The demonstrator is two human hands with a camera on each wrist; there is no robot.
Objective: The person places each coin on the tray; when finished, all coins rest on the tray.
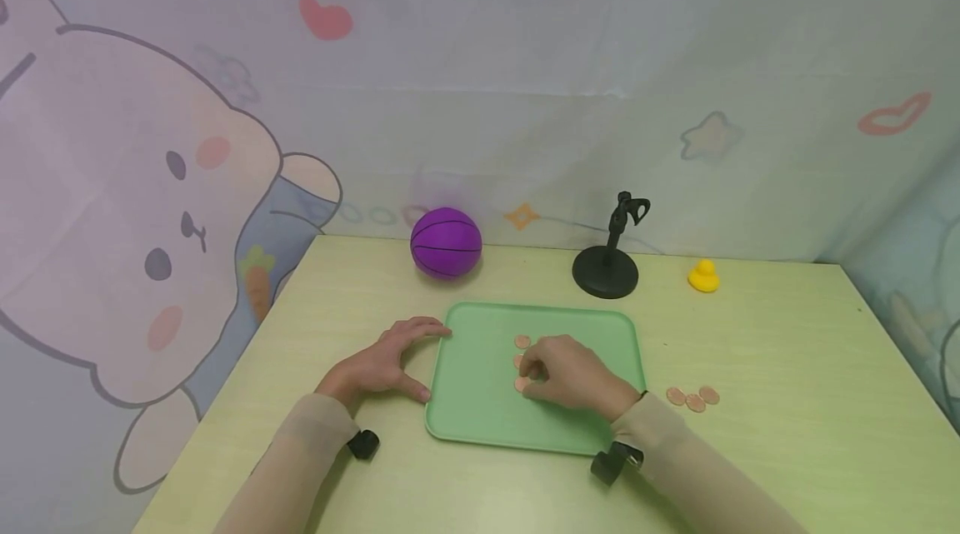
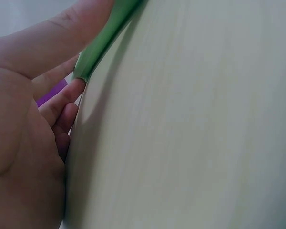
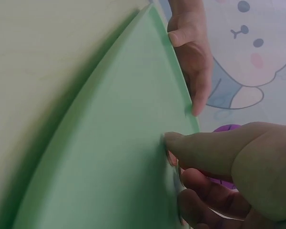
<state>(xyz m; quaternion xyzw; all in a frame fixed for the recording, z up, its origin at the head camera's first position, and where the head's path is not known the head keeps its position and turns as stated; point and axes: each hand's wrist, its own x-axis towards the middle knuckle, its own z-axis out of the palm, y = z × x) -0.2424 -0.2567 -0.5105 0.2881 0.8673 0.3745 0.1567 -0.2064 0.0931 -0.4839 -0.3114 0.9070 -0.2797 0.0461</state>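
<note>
A light green tray lies on the table with copper-coloured coins in a short column on it. My right hand is over the tray, its fingers bent and the thumb and fingertips pinching at the nearest copper coin. Part of the column is hidden under these fingers. At the tray's left edge, my left hand touches the rim with thumb and forefinger spread apart. From the left wrist, the thumb and fingers of that hand show against the green rim.
Several more copper coins lie on the table right of the tray. Behind it stand a purple ball, a black stand with a round base and a yellow rubber duck. A printed cloth hangs behind the table.
</note>
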